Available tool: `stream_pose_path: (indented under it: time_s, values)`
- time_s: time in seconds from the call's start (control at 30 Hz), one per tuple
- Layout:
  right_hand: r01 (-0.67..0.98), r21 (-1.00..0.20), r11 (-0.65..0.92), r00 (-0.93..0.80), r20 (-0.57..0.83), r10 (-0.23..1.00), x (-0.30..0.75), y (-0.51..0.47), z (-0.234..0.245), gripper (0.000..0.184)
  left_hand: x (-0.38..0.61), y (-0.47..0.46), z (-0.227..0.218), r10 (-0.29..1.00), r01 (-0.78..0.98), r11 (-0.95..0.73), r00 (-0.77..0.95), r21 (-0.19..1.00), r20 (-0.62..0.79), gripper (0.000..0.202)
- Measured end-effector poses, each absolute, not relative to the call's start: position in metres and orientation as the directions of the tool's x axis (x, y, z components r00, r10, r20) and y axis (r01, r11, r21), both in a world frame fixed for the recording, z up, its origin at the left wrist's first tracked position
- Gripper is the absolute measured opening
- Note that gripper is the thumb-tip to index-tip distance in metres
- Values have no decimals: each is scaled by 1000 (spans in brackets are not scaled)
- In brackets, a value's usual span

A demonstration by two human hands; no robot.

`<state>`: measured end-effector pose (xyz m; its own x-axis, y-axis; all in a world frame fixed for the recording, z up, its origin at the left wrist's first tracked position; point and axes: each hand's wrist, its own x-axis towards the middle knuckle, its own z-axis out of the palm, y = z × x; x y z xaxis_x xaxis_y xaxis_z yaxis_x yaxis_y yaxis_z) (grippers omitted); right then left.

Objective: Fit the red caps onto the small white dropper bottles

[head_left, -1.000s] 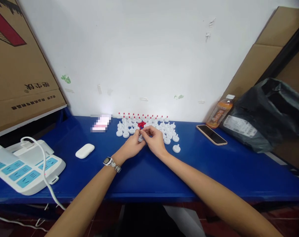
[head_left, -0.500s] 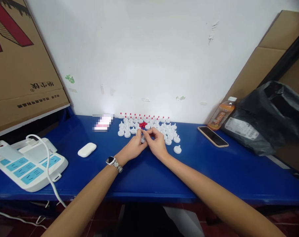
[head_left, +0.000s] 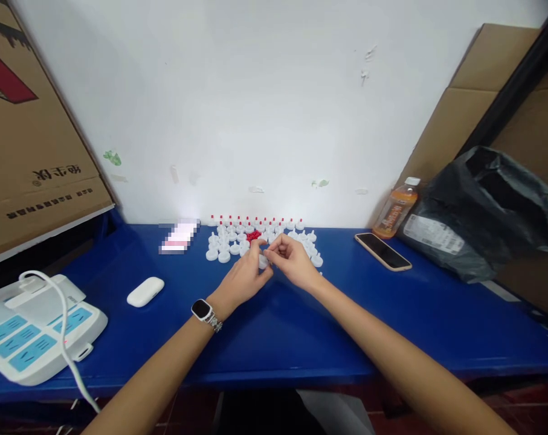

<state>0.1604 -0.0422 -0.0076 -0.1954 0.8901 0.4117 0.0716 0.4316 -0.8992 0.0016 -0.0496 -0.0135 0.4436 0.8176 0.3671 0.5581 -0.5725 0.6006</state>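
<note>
Over the blue table, my left hand and my right hand meet fingertip to fingertip. The left hand pinches a small white cap. The right hand's fingers are pinched just above that cap, and what they hold is too small to see. Behind the hands lies a cluster of several white caps and a small heap of red tips. A row of white caps with red tips stands along the wall. A watch is on my left wrist.
A white earbud case lies left of the hands, and a white power strip with cable sits at the far left. On the right are a phone, an orange drink bottle and a black bag. Cardboard leans at both sides.
Both hands stayed together at the caps, shifting slightly with the view. The camera tilted and moved a little, so the table's things sit lower and further left in the picture.
</note>
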Motion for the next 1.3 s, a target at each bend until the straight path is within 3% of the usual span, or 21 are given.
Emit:
stream_pose_path:
  time_s: [0.07, 0.17, 0.33, 0.43, 0.57, 0.73, 0.87, 1.07, 1.2, 1.3]
  values:
    - [129, -887, 444, -195, 416, 888, 176, -38, -2, 26, 8, -44, -13, 800, 564, -599, 449, 569, 397, 55]
    - [244, -847, 473, -56, 474, 879, 201, -16, 7, 26, 17, -32, -13, 800, 612, -599, 431, 516, 417, 58]
    - [550, -753, 361, 105, 491, 865, 233, 46, 11, 12, 18, -17, -19, 794, 665, -602, 440, 442, 420, 30]
    - [727, -638, 253, 96, 460, 883, 240, 76, 8, 5, 11, -15, -26, 799, 669, -595, 433, 445, 416, 24]
    - [882, -428, 199, -11, 402, 915, 237, 96, 2, 8, 2, -13, -30, 822, 669, -565, 404, 483, 402, 22]
    - [913, -355, 200, -91, 302, 949, 233, 103, 1, 13, 2, -12, -27, 830, 662, -553, 380, 506, 409, 23]
    - [917, -349, 195, -71, 337, 939, 226, 94, 8, 20, -3, -11, -25, 837, 664, -540, 360, 517, 412, 23]
    - [884, -233, 405, -307, 366, 879, 187, 68, 12, 26, -18, -4, -24, 866, 692, -480, 277, 539, 415, 19]
    - [866, -206, 456, -388, 298, 872, 164, 67, 9, 19, -23, -3, -25, 871, 685, -469, 253, 558, 422, 17]
    - [855, -259, 449, -373, 293, 880, 159, 66, 8, 12, -25, -4, -25, 873, 682, -465, 247, 564, 421, 16]
